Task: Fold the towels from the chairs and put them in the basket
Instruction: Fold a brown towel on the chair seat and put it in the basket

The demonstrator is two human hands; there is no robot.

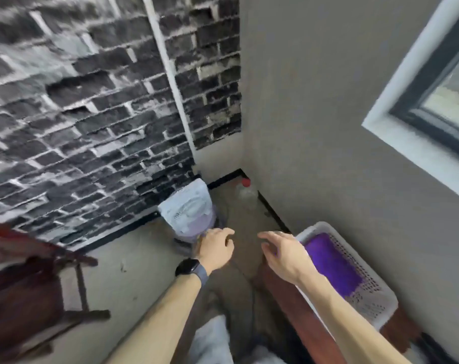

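- The left hand [216, 249] hung in the air with its fingers loosely curled and nothing in it, a dark watch [190, 269] on the wrist
- The right hand [282, 254] was spread open, palm down and empty, just beside the near corner of the basket [380, 308] without touching it
- The white perforated basket sat on a dark wooden tabletop [288, 306] to the right, and a purple towel [333, 261] already lay flat inside it
- Ahead, beyond the hands, a small white fan [187, 208] stood on the floor by the brick wall [78, 101]
- Far left, a dark wooden chair [34, 279] was partly in view; whether any towel lay on it could not be told through the blur
- By my reading, one towel had been delivered and both hands were free between rounds
- The next move called for turning toward the chairs, finding a remaining towel and taking it by its corners with both hands to fold
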